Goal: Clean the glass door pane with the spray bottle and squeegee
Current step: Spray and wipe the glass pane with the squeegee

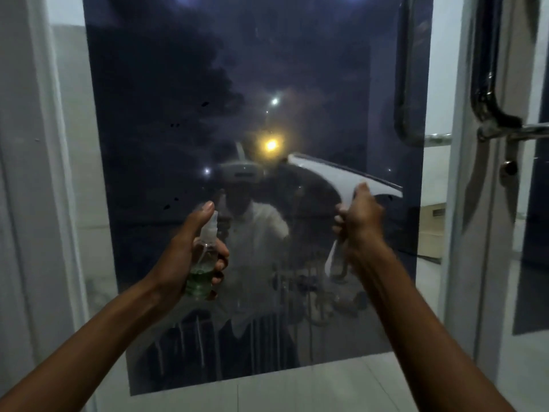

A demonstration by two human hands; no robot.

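The dark glass door pane (178, 84) fills the middle of the head view and mirrors a person and night lights. My left hand (181, 257) grips a small clear spray bottle (202, 263) with green liquid in its lower part, my index finger on the white nozzle, held upright close to the glass. My right hand (361, 217) grips the handle of a white squeegee (335, 176), whose blade lies slanted against the pane at centre right. Wet streaks run down the lower part of the glass.
A metal pull handle (487, 93) and a lock (509, 168) sit on the door frame at the right. A second curved handle (405, 84) shows at the pane's right edge. A white frame post (50, 144) borders the left. Pale floor tiles (297, 388) lie below.
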